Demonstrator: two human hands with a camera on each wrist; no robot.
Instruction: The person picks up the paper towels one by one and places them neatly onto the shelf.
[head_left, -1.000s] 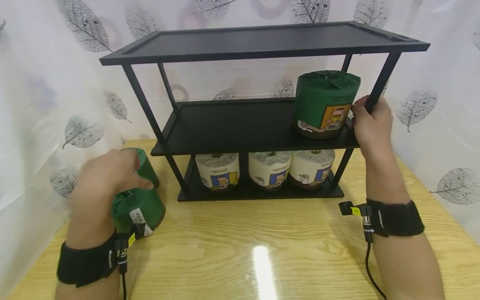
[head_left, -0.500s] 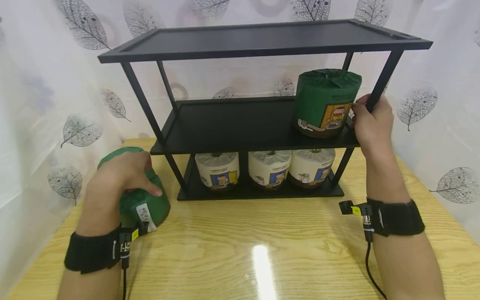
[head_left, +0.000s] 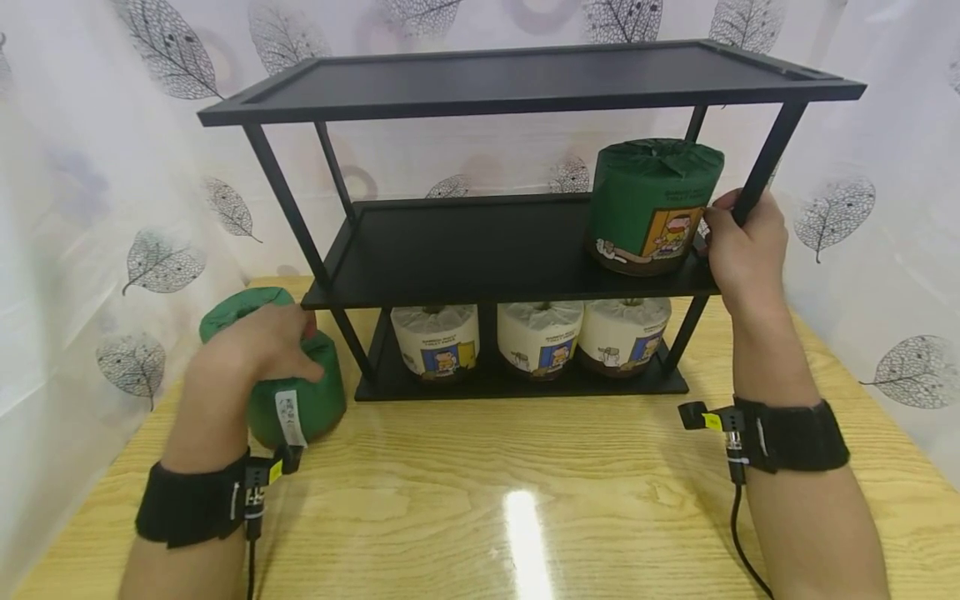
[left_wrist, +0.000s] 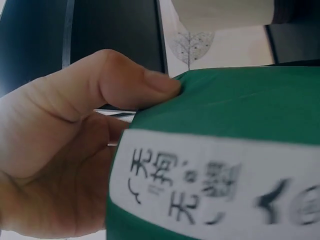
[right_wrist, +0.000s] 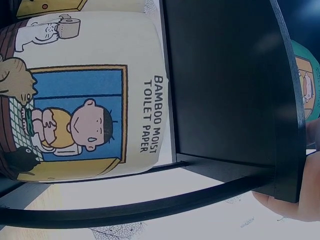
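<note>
On the left of the head view, my left hand [head_left: 262,350] grips a green-wrapped toilet paper roll [head_left: 326,396] standing on the table. In the left wrist view the thumb presses the top edge of this roll [left_wrist: 235,100], beside its white label; the other fingers are mostly hidden. A second green roll [head_left: 238,307] stands right behind it. My right hand [head_left: 750,250] holds the black rack [head_left: 510,287] at its right front post, level with the middle shelf. Close to that thumb, another green roll [head_left: 648,204] stands upright on the middle shelf.
Three cream-wrapped rolls, a left one [head_left: 435,346], a middle one [head_left: 538,342] and a right one [head_left: 624,337], stand on the rack's bottom shelf. The top shelf [head_left: 510,82] overhangs the middle one. A leaf-patterned curtain [head_left: 82,242] surrounds the wooden table [head_left: 420,483].
My left hand has come down onto the nearer green roll and taken hold of it. That roll has shifted slightly right and stands straighter. The right hand stays on the rack.
</note>
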